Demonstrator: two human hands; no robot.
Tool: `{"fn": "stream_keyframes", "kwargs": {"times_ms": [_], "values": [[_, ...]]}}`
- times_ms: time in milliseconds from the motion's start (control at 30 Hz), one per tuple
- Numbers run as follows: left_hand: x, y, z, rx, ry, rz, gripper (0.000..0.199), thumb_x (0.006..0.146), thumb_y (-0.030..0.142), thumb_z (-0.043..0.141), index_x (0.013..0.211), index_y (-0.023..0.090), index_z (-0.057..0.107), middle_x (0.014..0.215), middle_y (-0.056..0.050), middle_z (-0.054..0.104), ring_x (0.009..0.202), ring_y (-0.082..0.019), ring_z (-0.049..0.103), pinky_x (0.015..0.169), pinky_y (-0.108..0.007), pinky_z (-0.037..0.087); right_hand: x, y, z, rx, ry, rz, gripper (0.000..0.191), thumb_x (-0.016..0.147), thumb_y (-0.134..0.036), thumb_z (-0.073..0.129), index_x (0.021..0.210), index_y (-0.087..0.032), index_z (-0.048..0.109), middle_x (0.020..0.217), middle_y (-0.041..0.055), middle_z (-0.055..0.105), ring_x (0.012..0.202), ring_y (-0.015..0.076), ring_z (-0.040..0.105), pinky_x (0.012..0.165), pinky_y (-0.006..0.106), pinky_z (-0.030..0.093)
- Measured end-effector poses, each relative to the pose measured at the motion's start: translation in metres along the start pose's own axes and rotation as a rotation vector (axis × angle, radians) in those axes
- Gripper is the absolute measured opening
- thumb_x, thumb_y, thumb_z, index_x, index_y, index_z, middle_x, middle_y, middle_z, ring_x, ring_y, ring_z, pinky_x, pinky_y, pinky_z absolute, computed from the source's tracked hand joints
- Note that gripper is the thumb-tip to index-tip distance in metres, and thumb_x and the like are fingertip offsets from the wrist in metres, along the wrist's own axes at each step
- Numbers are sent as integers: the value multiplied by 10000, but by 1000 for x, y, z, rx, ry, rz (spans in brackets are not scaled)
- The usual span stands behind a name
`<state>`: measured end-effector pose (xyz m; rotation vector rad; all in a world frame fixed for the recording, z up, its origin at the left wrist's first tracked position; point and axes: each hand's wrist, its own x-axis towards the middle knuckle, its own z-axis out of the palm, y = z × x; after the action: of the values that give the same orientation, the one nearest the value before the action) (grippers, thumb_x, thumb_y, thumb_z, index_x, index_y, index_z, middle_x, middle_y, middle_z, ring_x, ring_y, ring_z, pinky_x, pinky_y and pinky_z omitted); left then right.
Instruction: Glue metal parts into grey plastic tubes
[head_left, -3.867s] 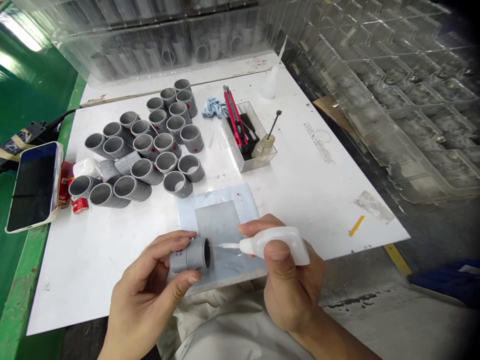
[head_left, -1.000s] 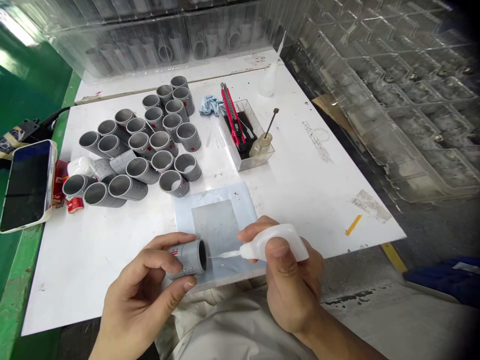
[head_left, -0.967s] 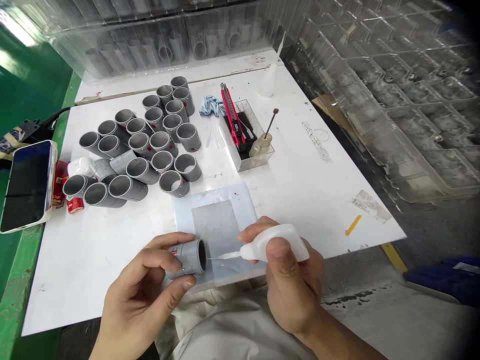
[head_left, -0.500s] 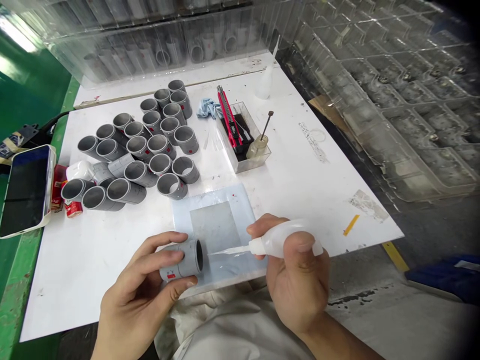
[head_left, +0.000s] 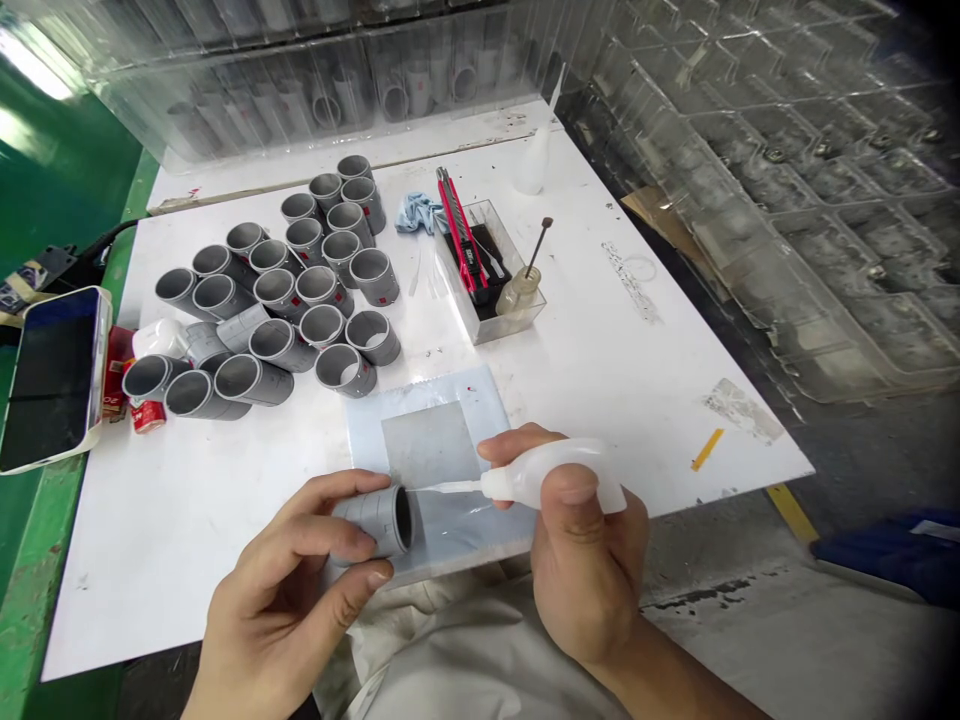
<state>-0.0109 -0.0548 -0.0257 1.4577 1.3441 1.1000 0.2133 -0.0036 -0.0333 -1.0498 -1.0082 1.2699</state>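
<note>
Between thumb and fingers, my left hand [head_left: 300, 570] holds a short grey tube [head_left: 373, 520] on its side, its open end facing right. My right hand [head_left: 589, 545] is closed around a translucent white squeeze bottle [head_left: 559, 475] with a long thin nozzle. The nozzle tip points left and lies at the upper rim of the tube; whether it touches cannot be made out. Beneath both hands is a pale blue sheet [head_left: 487, 400] with a grey rectangle [head_left: 427, 440] on it. Several similar grey tubes [head_left: 277, 345] stand or lean on the white table behind my left hand.
A clear tray [head_left: 480, 325] holds a red utility knife [head_left: 459, 235] and a small glass jar [head_left: 519, 292] with a stick in it. Another squeeze bottle [head_left: 531, 165] stands farther back. At left lies a phone [head_left: 52, 375]; clear plastic trays [head_left: 825, 200] are at right.
The squeeze bottle has moved left, bringing its nozzle tip to the tube's rim. My left hand has turned the tube, so its red mark no longer shows.
</note>
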Motion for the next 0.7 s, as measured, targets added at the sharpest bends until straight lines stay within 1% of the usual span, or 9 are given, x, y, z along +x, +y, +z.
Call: {"fn": "stream_keyframes", "kwargs": {"times_ms": [167,233,300,433,500,633,700], "values": [[0,0,-1,22,-22,9,308,989,10,722,1065,308,719,1396,-23,734,1342,-207,684,911,-212,616,-2,2,-2,-12,-9,10,336,1123,-531,572,1113,-334,844,785,3,701,633,171,568,606,328,480],[0,0,-2,24,-23,10,305,990,11,720,1063,308,718,1391,-25,733,1347,-210,681,919,-220,615,-3,4,-4,-20,-8,13,345,1123,-533,567,1117,-325,842,778,7,695,613,170,549,593,332,474],[0,0,-1,27,-21,19,298,995,19,717,1062,309,718,1388,-24,732,1348,-211,678,929,-227,613,-4,5,-5,-34,0,14,363,1120,-546,565,1119,-309,841,844,26,732,655,182,589,590,334,480],[0,-1,-1,29,-25,17,295,997,24,719,1056,313,716,1384,-18,732,1350,-209,670,952,-240,604,-5,6,-4,-68,36,12,375,1107,-562,582,1101,-288,839,1012,64,785,826,229,681,577,328,488],[-1,-1,-2,30,-31,15,297,998,22,717,1049,315,714,1374,-14,733,1352,-210,666,955,-246,604,-4,5,-3,-72,41,17,371,1103,-564,591,1089,-290,840,1017,66,788,849,234,691,576,327,494],[-2,-1,-2,30,-29,13,304,1001,25,715,1061,323,715,1394,-9,724,1358,-208,661,923,-237,605,-3,4,-2,-62,35,31,346,1085,-564,628,1079,-296,846,944,63,780,807,230,692,556,326,488],[-2,0,-2,30,-29,8,300,998,30,721,1056,325,714,1386,-4,730,1348,-207,666,914,-235,604,-2,3,-3,-61,36,36,334,1080,-557,640,1075,-298,850,939,65,781,806,231,697,553,328,487]]}}
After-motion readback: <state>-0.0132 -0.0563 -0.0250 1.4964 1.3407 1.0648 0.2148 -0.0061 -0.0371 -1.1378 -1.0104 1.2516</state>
